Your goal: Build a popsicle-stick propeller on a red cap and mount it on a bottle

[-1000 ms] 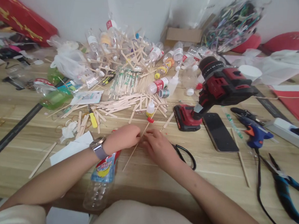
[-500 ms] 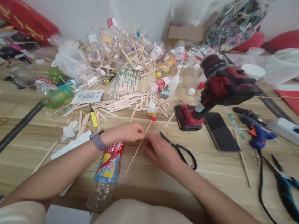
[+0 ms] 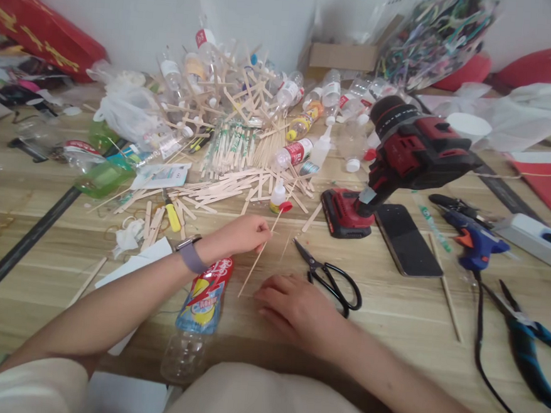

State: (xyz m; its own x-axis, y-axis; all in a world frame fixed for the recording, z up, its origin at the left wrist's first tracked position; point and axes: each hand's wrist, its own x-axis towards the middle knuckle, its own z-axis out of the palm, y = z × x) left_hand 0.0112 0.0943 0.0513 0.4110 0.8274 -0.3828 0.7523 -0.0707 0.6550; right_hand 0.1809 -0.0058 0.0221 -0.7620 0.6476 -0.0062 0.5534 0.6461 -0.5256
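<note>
A thin wooden skewer (image 3: pixel 253 271) slants over the table, its upper part pinched in my left hand (image 3: pixel 249 233), which wears a watch on the wrist. Lower and to the right, my right hand (image 3: pixel 285 305) is palm down near the tabletop with fingers curved and slightly apart; nothing shows in it. Black-handled scissors (image 3: pixel 333 283) lie just right of that hand. A plastic bottle with a red and blue label (image 3: pixel 203 302) lies below my left hand. Beyond the skewer stands a small glue bottle (image 3: pixel 277 197) beside a red cap (image 3: pixel 285 206).
A red and black drill (image 3: pixel 414 147) stands at the right, beside a phone (image 3: pixel 409 241), a blue glue gun (image 3: pixel 480 246) and pliers (image 3: pixel 524 350). Wooden sticks (image 3: pixel 220 190) and plastic bottles (image 3: pixel 290 91) cover the back. A yellow-handled tool (image 3: pixel 173 217) lies left.
My right hand has moved away from the skewer, down toward me. My left hand has shifted slightly up with the skewer still in its fingers.
</note>
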